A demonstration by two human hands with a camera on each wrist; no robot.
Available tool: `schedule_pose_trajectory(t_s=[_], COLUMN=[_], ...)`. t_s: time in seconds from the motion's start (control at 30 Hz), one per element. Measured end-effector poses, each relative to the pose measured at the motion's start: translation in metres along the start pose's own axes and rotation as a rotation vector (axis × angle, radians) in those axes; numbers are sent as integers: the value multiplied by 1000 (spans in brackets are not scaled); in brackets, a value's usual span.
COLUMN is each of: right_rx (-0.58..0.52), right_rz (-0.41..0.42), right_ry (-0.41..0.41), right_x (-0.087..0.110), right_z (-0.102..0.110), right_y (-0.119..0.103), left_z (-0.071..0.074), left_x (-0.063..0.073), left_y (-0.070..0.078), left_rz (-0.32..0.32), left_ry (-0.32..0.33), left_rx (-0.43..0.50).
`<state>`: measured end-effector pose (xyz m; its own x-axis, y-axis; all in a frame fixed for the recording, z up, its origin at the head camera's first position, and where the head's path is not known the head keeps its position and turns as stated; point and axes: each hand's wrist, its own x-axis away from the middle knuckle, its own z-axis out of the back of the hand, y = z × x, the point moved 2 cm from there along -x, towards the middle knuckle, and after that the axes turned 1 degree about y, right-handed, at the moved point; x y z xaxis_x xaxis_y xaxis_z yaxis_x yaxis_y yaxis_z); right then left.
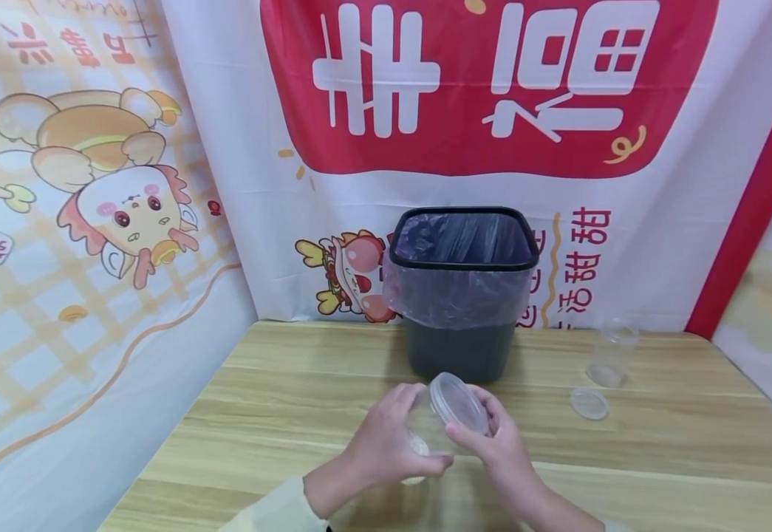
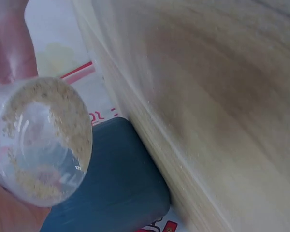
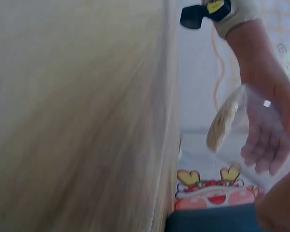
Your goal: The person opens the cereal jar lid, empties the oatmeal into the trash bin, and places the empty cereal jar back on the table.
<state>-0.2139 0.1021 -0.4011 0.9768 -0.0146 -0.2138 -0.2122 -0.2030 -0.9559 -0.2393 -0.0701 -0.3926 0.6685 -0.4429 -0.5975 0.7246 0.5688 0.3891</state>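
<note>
A clear plastic jar (image 1: 428,427) is tilted just above the table, in front of the bin. Beige, grainy matter lies along its base (image 2: 72,113), with a bare patch in the middle. My left hand (image 1: 386,436) grips the jar's body, fingers around the far side and thumb on the near side. On its raised end sits a clear round lid (image 1: 462,406). My right hand (image 1: 495,443) holds that lid by its edge between thumb and fingers. In the right wrist view the jar's base (image 3: 224,125) shows beside the left hand.
A dark bin (image 1: 462,347) with a translucent liner stands at the table's back edge, against the printed cloth. Back right, another clear jar (image 1: 612,358) stands upright, and a clear lid (image 1: 589,403) lies flat near it. The wooden table (image 1: 279,414) spreads around my hands.
</note>
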Motion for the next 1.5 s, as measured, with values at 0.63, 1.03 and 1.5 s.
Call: schedule_pose_trajectory(t_s=[0.63, 1.03, 1.5], right_rx=[-93, -36, -39], right_rz=[29, -73, 210], right_ry=[-17, 131, -461], right_x=[-2, 3, -18], right_z=[4, -6, 30], right_y=[-5, -8, -2], left_z=[1, -1, 1], left_x=[-4, -3, 3], left_y=[4, 7, 0], left_rz=[1, -33, 1], left_ry=[22, 45, -75], left_rx=[-20, -134, 65])
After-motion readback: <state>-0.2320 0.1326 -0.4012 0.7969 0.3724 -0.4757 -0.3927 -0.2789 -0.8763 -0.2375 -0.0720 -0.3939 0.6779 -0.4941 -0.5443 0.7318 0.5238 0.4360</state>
